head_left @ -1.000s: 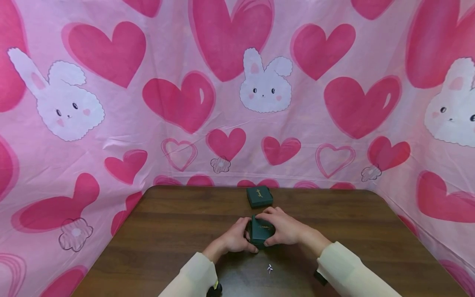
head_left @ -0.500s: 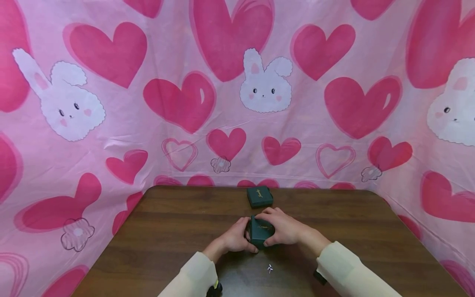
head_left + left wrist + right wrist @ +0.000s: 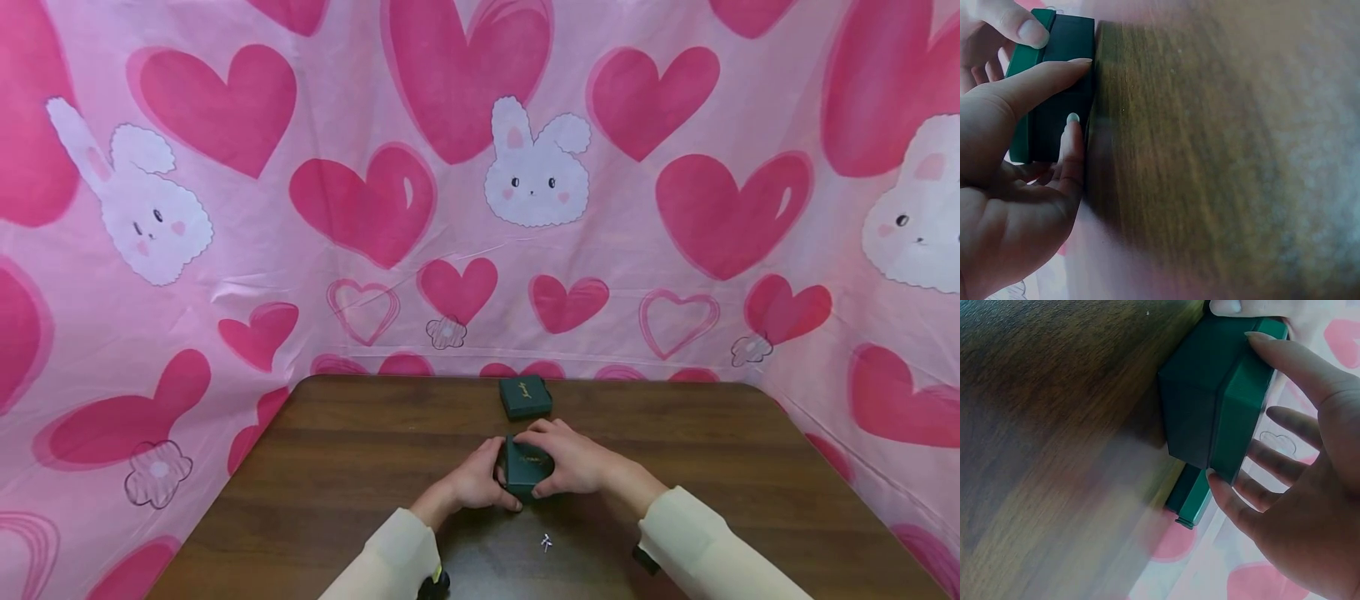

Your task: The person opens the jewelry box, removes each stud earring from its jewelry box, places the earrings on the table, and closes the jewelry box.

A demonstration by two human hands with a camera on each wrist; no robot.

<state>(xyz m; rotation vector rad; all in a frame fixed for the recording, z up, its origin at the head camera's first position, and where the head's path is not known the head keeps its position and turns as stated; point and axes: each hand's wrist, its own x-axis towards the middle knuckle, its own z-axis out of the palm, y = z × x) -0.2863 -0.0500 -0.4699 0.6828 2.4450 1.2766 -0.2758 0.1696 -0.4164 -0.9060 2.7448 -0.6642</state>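
A small dark green box (image 3: 525, 468) with gold lettering on its lid is between both hands near the middle of the table. My left hand (image 3: 474, 482) grips its left side, the thumb and a finger against the darker base (image 3: 1067, 44) in the left wrist view. From the right, my right hand (image 3: 579, 460) holds the lid (image 3: 1244, 394), thumb at the near edge and other fingers at the far edge. In the right wrist view the lid fits over the base with a thin seam between them. The inside of the box is hidden.
Behind the held box stands a second green box (image 3: 525, 397) with gold lettering. Several tiny silvery pieces (image 3: 546, 543) lie together on the brown wooden table (image 3: 360, 450), nearer the person. Pink cloth (image 3: 465, 242) with hearts and rabbits hangs around the table.
The lid has shifted very slightly left, and the gap at its left edge looks narrower. Both hands keep their hold in nearly the same place.
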